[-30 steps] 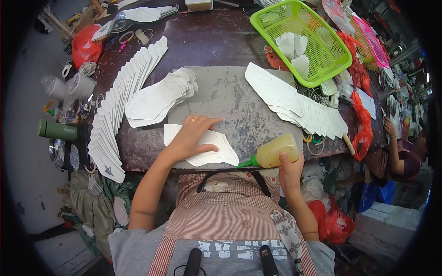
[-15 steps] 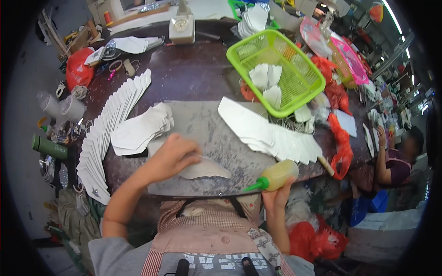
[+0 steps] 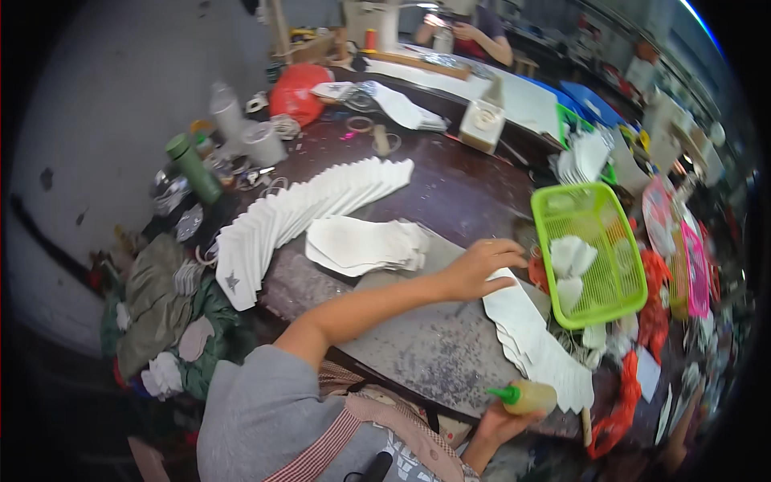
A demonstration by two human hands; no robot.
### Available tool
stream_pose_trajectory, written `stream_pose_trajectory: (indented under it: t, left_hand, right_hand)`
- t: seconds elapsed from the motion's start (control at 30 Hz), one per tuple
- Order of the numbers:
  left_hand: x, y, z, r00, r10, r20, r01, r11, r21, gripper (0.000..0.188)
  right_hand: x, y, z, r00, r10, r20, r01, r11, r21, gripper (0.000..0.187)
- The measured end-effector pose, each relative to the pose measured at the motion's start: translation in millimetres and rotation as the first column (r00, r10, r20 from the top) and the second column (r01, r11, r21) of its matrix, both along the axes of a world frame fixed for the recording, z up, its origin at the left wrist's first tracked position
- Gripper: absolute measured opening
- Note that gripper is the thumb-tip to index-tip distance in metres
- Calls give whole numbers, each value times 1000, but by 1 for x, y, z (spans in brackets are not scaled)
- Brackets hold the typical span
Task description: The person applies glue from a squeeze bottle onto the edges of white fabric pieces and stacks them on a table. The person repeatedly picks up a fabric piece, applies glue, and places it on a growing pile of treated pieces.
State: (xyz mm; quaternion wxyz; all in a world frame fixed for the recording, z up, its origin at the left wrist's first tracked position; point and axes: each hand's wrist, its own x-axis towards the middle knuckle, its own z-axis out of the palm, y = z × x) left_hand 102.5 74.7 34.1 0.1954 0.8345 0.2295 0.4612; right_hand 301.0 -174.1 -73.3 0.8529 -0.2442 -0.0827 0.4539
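Observation:
My right hand [image 3: 506, 422] is wrapped around a squeeze bottle [image 3: 536, 397] of yellowish liquid, its green nozzle pointing left over the mat's near edge. At the right of the grey mat [image 3: 418, 345], my left hand [image 3: 482, 271] reaches to the top end of a fanned row of white cut pieces [image 3: 534, 345]. Its thumb and fingers are apart there; whether they touch the top piece is unclear. Behind my left forearm lies a smaller stack of white pieces [image 3: 365, 245]. A long overlapping row of white pieces [image 3: 301, 209] curves across the table's left side.
A green plastic basket [image 3: 590, 309] holding a few white pieces stands beyond my left hand. Red plastic bags [image 3: 622, 410] lie at the right. A green bottle [image 3: 194, 169] and a white cup [image 3: 263, 145] stand far left. Another person [image 3: 482, 36] works across the table.
My left hand has moved right, from a loose piece on the mat to the right-hand row. That loose piece no longer shows there. The view has turned left; my right hand still holds the bottle.

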Motion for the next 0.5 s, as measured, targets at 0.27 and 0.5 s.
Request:
stream_pose_trajectory:
  t: [0.27, 0.5]
  left_hand:
    - [-202, -24, -78, 792, 519, -321, -563, 824, -57, 41]
    - [-187, -41, -70, 598, 772, -216, -748, 634, 196, 53]
  right_hand:
    - [4, 15, 3, 993, 66, 94, -59, 996, -74, 68]
    - [11, 14, -5, 978, 43, 203, -28, 997, -76, 67]
